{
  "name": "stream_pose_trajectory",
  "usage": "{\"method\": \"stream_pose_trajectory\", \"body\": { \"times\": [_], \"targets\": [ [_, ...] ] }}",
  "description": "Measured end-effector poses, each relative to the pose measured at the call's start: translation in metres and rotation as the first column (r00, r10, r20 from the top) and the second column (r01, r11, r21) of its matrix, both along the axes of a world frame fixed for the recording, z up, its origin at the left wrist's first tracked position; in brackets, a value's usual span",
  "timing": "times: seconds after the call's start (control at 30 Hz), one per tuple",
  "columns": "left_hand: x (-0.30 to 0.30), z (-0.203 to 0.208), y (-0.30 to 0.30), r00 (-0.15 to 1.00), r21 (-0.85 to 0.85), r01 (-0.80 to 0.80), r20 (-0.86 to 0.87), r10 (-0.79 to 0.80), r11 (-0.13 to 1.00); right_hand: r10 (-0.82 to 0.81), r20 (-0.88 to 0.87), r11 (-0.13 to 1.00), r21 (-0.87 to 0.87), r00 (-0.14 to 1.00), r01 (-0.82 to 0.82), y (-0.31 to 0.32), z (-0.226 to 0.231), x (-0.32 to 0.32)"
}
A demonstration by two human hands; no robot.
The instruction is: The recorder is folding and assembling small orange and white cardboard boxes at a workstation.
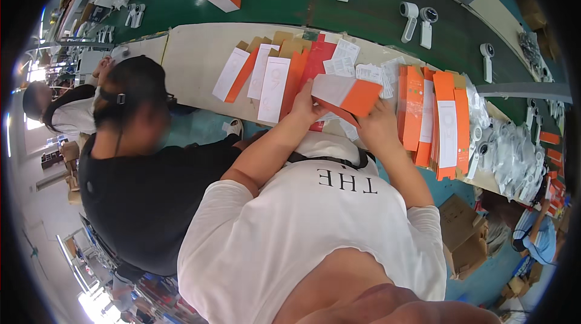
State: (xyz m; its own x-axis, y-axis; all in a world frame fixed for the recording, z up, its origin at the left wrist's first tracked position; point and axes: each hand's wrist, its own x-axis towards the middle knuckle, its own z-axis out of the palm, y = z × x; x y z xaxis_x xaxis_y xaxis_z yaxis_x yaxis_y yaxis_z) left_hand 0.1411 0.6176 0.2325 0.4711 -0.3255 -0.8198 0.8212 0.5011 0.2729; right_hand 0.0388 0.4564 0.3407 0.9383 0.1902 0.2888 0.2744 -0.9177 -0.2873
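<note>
The left hand (307, 107) and the right hand (376, 125) both grasp one flat orange-and-white carton (348, 95), fingers closed on its near edges. The carton lies between the two hands and just beyond them, its long axis running from left to right across the desk (193, 58), the white end by the left hand, the orange end past the right. It sits above the desk's near edge, between fanned flat cartons (266, 76) and an upright stack (433, 118).

Both hands (342, 119), orange-white carton (348, 95), seemingly held
</note>
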Motion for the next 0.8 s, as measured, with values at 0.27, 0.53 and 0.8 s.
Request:
{"method": "stream_pose_trajectory", "body": {
  "times": [0.27,0.53,0.8],
  "targets": [
    [-0.013,0.043,0.014,0.806,0.04,0.586,0.078,-0.587,0.81,-0.047,-0.535,0.99,-0.136,0.844,-0.031,-0.011,0.048,0.0],
    [-0.026,0.124,0.018,-0.43,0.804,-0.495,0.105,-0.897,0.331,-0.038,-0.773,0.467,0.546,0.633,0.695,-0.034,0.033,0.016],
    [0.053,0.091,0.085,0.482,0.794,-0.586,0.181,-0.857,-0.163,-0.415,0.118,0.898,0.213,0.902,0.385,-0.061,0.049,-0.008]
  ]
}}
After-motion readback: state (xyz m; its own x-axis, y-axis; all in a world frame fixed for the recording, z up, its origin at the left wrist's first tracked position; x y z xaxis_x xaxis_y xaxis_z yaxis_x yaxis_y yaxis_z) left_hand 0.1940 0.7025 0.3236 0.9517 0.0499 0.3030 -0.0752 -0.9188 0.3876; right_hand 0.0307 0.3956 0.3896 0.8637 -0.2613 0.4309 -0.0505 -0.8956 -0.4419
